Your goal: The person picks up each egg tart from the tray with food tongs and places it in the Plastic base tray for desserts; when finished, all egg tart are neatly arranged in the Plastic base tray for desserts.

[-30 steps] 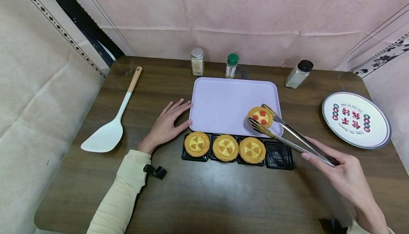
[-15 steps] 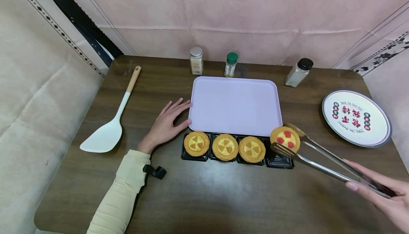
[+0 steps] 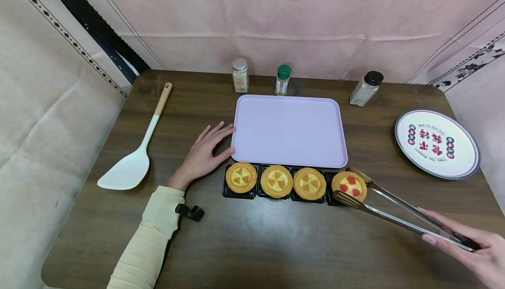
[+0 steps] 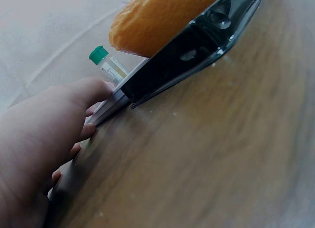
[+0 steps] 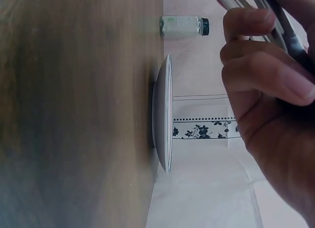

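My right hand (image 3: 469, 245) grips metal tongs (image 3: 410, 219); the right wrist view shows its fingers curled round the handle. Between the tong tips sits a tart with red dots (image 3: 349, 185), over the rightmost compartment of the black tray (image 3: 331, 198). Three tarts with yellow tops, among them the leftmost tart (image 3: 240, 177), occupy the other compartments. My left hand (image 3: 205, 151) lies with fingers extended, its fingertips touching the left edge of the lilac tray (image 3: 289, 131). Whether the tongs still press on the red-dotted tart, I cannot tell.
A white spatula (image 3: 132, 162) with a wooden handle lies at left. Along the back stand a silver-capped jar (image 3: 240, 76), a green-capped jar (image 3: 282, 80) and a black-capped jar (image 3: 365, 89). An oval plate (image 3: 437, 144) with red characters is at right.
The right hand and tongs have moved right and toward the person, carrying the red-dotted tart from the lilac tray to the rightmost black compartment. The left hand has stayed at the lilac tray.
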`<state>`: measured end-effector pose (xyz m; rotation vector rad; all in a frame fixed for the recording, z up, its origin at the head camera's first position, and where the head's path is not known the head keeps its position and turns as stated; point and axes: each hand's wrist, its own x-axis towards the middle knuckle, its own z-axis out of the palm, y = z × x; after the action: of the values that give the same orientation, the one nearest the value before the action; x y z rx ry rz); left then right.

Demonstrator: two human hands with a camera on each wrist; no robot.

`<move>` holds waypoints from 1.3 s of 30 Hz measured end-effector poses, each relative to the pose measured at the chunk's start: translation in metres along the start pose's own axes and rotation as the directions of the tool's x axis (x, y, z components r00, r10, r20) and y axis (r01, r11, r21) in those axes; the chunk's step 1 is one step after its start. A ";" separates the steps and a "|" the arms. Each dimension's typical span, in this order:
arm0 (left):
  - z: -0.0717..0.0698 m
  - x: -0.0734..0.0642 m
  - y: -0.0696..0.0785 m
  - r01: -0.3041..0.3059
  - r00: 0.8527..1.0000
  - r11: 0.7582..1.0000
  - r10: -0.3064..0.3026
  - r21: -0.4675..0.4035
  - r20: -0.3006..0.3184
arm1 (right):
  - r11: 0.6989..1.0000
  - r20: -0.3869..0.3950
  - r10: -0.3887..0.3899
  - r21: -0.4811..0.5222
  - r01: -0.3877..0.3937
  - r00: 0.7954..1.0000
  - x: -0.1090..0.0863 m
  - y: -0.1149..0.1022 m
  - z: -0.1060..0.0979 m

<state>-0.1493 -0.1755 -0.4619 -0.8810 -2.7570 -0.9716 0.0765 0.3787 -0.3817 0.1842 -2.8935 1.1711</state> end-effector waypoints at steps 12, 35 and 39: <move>0.001 0.000 -0.001 -0.001 1.000 1.000 0.001 0.000 0.007 | 0.996 0.026 -0.072 0.047 0.071 0.997 0.004 0.004 0.000; 0.002 -0.002 0.000 -0.008 1.000 1.000 0.008 0.004 0.001 | 0.835 -0.200 0.527 0.298 -0.461 0.826 0.088 -0.016 0.014; 0.000 -0.002 0.001 -0.009 1.000 1.000 0.009 0.004 -0.003 | 0.860 -0.238 0.504 0.227 -0.457 0.831 0.097 -0.008 0.021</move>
<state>-0.1478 -0.1760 -0.4619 -0.8899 -2.7492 -0.9644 -0.0184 0.3482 -0.3853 -0.7063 -2.6478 1.3520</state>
